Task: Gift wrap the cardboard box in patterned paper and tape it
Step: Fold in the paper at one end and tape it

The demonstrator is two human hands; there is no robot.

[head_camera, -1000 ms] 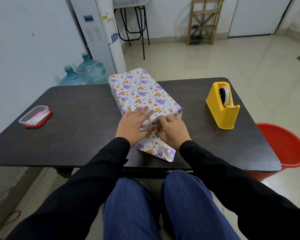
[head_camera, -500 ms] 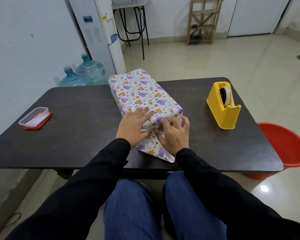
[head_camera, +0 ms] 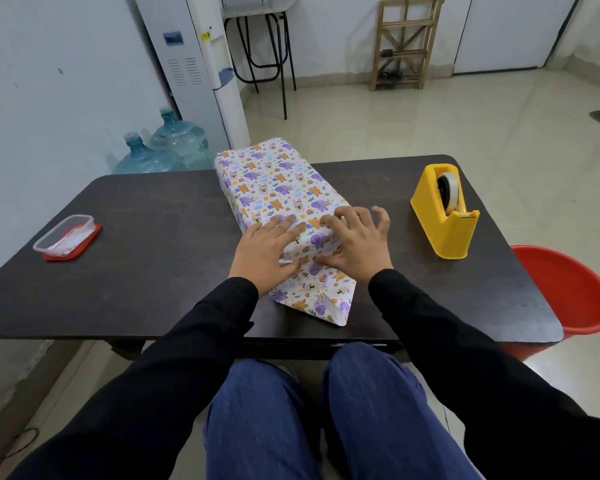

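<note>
I am pressing my flat left hand (head_camera: 264, 252) and spread right hand (head_camera: 357, 244) on the wrapped box (head_camera: 274, 181); right of them, the dispenser (head_camera: 442, 226) is holding tape (head_camera: 451, 195).

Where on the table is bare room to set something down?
Widest: between the plastic container and the wrapped box. Narrower strip between box and tape dispenser. Crowded at the near edge, where left hand and right hand press the box.

Patterned wrapped box (head_camera: 278, 188) lengthwise on table (head_camera: 153, 271), flap (head_camera: 312, 303) loose
</note>
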